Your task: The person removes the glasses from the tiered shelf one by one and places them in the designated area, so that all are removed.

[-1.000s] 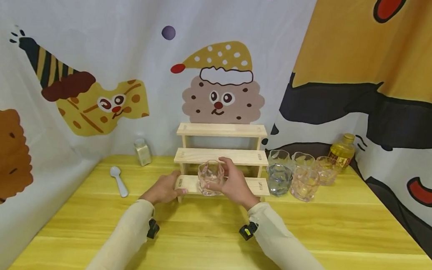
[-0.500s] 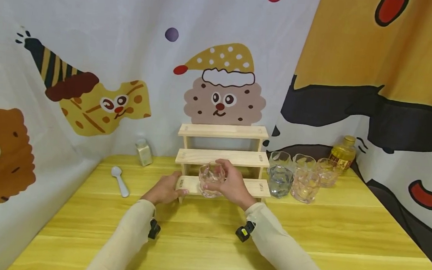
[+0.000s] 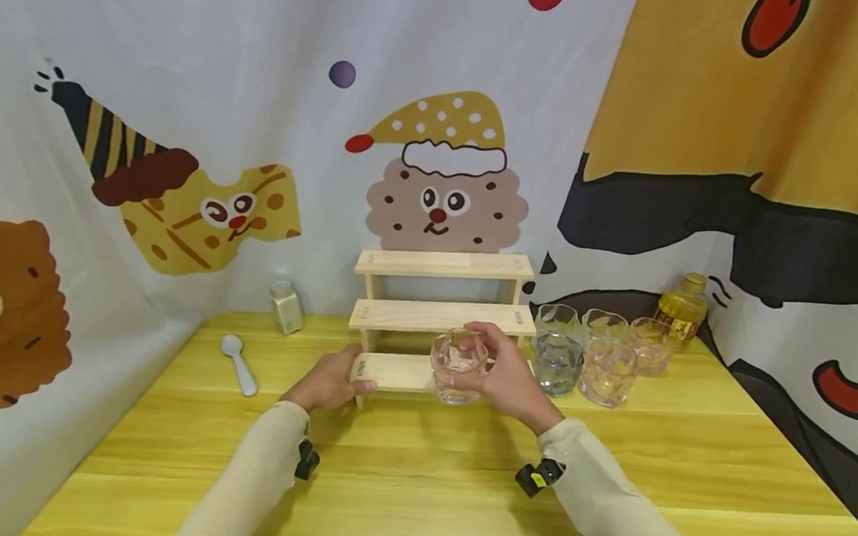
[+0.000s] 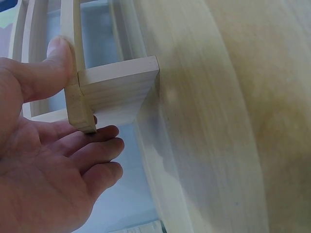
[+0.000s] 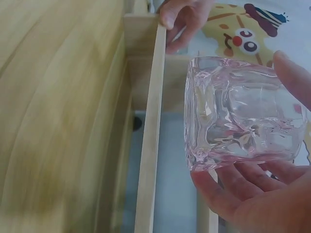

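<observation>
A clear, pink-tinted glass (image 3: pixel 456 368) is in my right hand (image 3: pixel 516 384), over the right half of the lowest step of a three-step wooden shelf (image 3: pixel 444 315). The right wrist view shows the glass (image 5: pixel 243 114) between the thumb and fingers, its base apart from the step's front edge. My left hand (image 3: pixel 326 379) holds the left end of that lowest step. In the left wrist view, the left thumb (image 4: pixel 58 63) lies on the board and the fingers reach under its end. The right end of the step is hidden behind the glass and right hand.
Several glasses, one bluish (image 3: pixel 558 367) and one pink (image 3: pixel 607 375) in front, stand right of the shelf. Behind them is an oil bottle (image 3: pixel 683 307). A white spoon (image 3: pixel 239 366) and a small jar (image 3: pixel 287 308) are on the left. A patterned curtain (image 3: pixel 249 56) hangs behind the table.
My right hand has carried the glass rightward along the lowest step, mostly in the last half second. The left hand keeps its hold on the shelf.
</observation>
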`<state>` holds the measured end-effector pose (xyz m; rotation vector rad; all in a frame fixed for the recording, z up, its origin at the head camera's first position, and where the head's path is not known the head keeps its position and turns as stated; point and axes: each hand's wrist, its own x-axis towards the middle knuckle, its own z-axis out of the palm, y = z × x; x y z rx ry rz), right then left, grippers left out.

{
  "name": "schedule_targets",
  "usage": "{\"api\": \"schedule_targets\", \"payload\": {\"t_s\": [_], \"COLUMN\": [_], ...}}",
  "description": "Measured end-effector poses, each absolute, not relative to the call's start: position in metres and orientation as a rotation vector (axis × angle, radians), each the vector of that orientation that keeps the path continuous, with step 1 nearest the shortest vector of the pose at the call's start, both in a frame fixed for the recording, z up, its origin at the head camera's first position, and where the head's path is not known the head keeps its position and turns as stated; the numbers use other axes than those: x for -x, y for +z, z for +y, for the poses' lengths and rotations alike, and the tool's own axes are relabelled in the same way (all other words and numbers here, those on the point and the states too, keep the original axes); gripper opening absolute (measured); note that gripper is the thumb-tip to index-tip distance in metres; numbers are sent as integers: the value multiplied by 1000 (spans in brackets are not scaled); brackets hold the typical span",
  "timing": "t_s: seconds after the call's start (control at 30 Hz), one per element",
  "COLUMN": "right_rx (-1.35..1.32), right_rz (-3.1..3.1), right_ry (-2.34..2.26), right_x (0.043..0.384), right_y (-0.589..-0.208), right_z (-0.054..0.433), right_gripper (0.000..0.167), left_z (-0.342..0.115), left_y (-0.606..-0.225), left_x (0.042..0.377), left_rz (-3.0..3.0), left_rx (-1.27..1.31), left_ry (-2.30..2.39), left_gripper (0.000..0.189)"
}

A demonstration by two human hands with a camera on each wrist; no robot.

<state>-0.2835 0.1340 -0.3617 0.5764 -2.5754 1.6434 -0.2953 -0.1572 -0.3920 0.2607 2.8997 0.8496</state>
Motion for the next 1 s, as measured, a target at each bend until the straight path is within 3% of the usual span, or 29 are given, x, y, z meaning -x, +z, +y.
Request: {"api": "schedule_targets", "payload": {"t_s": [1.0], "right_rx": [-371], "right_rz": [-2692], "right_ry": [1308], "right_x": [254], "right_y": [-371], "right_z": [274], "right_gripper": [83], "left_z": [-156], "left_y": [-387], "left_x": [294], "left_rz": [2887], "left_rx": [-246], "left_ry": [795], "left_gripper": [70]}}
